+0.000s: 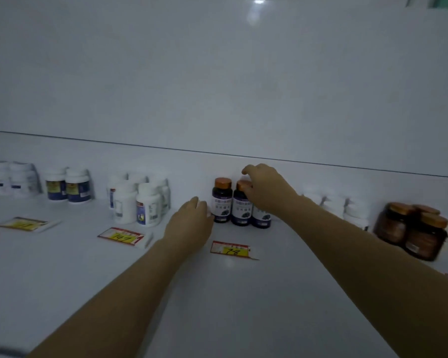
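- Tidying the row of three dark bottles [261, 217] looks like the step in hand; they are standing upright and touching at the back of the shelf [243, 306].
- The right hand [267, 189] is curling its fingers down over the copper cap of the middle bottle [241, 206], gripping it from above.
- The left hand [189, 223] is resting with relaxed fingers against the side of the left bottle [221, 202], holding nothing.
- The next move is probably calling for a short, level shift of the middle bottle while the left hand is steadying its neighbour.
- All caps are sitting on and the dark walls are hiding the contents.
- A price tag [230, 250] is lying just in front; white bottles [140, 202] are standing to the left and brown jars [411, 231] to the right.
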A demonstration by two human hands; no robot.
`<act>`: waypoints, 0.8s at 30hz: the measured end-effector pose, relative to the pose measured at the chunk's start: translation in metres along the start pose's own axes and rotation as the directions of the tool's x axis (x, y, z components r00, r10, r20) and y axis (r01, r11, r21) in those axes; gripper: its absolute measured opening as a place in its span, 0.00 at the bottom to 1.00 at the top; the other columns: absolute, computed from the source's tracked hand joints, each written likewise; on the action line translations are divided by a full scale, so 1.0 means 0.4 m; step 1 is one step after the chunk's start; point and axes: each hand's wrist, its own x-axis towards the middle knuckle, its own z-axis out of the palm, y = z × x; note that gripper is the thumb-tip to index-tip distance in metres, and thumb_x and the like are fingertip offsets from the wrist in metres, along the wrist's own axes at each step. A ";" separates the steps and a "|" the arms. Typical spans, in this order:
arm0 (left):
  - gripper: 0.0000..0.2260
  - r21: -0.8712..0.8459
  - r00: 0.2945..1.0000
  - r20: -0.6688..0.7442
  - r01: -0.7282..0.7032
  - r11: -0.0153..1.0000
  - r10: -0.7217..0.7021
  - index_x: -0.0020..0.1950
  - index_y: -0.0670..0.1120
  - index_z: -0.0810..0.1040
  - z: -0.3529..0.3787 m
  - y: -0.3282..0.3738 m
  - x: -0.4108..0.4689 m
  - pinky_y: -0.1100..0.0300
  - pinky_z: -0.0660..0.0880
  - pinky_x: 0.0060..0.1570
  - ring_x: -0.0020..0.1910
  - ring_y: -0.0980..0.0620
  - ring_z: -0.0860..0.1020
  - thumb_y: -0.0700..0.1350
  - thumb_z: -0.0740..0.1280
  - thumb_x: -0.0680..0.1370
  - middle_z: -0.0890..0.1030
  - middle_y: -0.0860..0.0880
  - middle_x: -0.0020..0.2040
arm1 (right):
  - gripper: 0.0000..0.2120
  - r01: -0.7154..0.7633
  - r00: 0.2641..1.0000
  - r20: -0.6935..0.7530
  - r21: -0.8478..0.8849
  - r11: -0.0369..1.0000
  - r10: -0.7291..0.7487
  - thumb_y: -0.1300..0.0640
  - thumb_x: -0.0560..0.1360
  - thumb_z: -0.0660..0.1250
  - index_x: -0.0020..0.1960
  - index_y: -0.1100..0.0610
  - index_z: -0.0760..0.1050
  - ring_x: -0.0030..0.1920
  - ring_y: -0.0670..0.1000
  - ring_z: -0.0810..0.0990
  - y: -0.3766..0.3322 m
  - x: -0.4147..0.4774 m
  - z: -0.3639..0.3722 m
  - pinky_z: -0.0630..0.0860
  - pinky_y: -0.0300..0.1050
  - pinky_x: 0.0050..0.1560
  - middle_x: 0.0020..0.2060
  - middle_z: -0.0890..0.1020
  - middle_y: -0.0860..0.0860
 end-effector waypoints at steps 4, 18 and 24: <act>0.25 0.123 0.991 0.121 0.033 0.992 -0.048 0.76 0.42 0.52 0.062 -0.040 -0.004 0.51 0.53 0.74 0.76 0.44 0.52 0.52 0.49 0.83 0.52 0.43 0.78 | 0.14 0.125 0.992 -0.005 -0.067 0.990 -0.125 0.60 0.80 0.57 0.63 0.64 0.70 0.54 0.62 0.73 -0.057 0.062 0.052 0.73 0.55 0.55 0.55 0.74 0.62; 0.27 0.099 0.960 0.268 0.056 0.994 -0.080 0.78 0.43 0.46 0.073 -0.055 -0.008 0.50 0.45 0.75 0.77 0.46 0.46 0.56 0.43 0.82 0.47 0.44 0.78 | 0.14 0.210 0.968 0.185 -0.245 0.946 -0.167 0.61 0.80 0.53 0.65 0.57 0.66 0.50 0.53 0.67 -0.105 0.116 0.081 0.61 0.45 0.60 0.56 0.74 0.57; 0.31 -0.455 0.985 0.110 0.168 0.875 -0.132 0.74 0.45 0.57 0.033 -0.025 0.003 0.59 0.68 0.59 0.63 0.51 0.72 0.53 0.66 0.76 0.70 0.46 0.69 | 0.14 0.132 0.981 0.131 0.064 0.989 -0.140 0.55 0.81 0.56 0.64 0.54 0.71 0.58 0.57 0.73 -0.110 0.097 0.033 0.67 0.49 0.61 0.58 0.76 0.54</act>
